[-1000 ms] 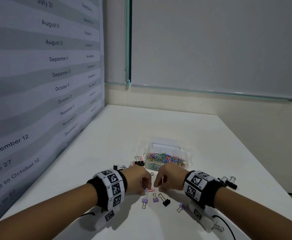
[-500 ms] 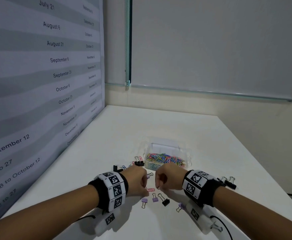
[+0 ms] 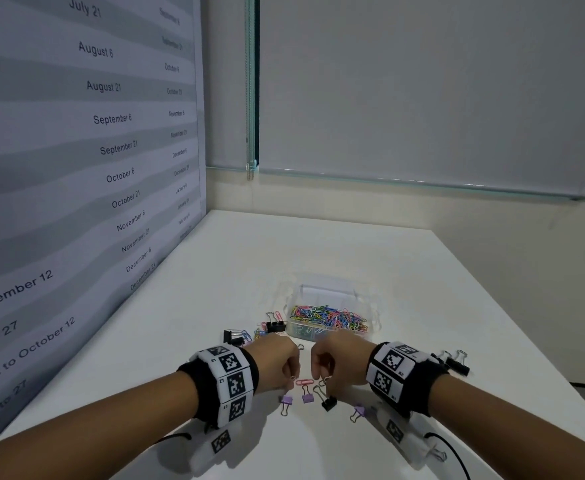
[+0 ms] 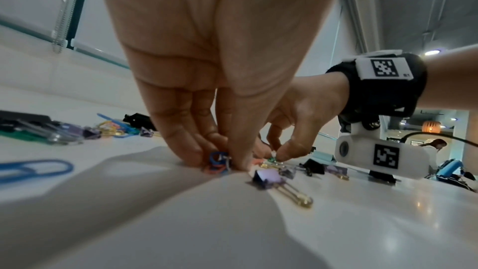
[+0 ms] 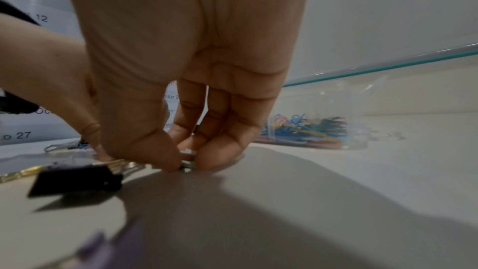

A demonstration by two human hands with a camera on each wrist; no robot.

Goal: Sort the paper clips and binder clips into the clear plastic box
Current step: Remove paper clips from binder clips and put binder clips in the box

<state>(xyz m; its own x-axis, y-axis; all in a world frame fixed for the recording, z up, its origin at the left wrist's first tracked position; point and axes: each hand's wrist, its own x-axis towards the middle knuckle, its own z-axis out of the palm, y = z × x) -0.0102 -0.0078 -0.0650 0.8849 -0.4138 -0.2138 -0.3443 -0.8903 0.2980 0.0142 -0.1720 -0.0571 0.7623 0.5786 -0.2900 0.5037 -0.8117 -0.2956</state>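
Observation:
The clear plastic box (image 3: 374, 318) holds a heap of coloured paper clips (image 3: 329, 318) on the white table, just beyond my hands. My left hand (image 3: 292, 374) is down at the tabletop, fingers and thumb pinching a small bunch of paper clips (image 4: 217, 163), blue and red ones. My right hand (image 3: 322, 377) pinches a small green clip (image 4: 272, 159) against the table, fingertips (image 5: 214, 159) closed round it. Between and below the hands lie a pink paper clip (image 3: 304, 382), purple binder clips (image 3: 306, 396) and a black binder clip (image 3: 329, 403).
More clips lie left of the box: black binder clips (image 3: 232, 336) and loose coloured paper clips (image 3: 259, 332). Further black binder clips (image 3: 457, 363) sit right of my right wrist. A calendar panel (image 3: 76, 168) walls the table's left side. The table's right edge is near.
Both hands have drawn slightly apart and dropped to the table, each now pinching clips; the pink paper clip between them lies uncovered.

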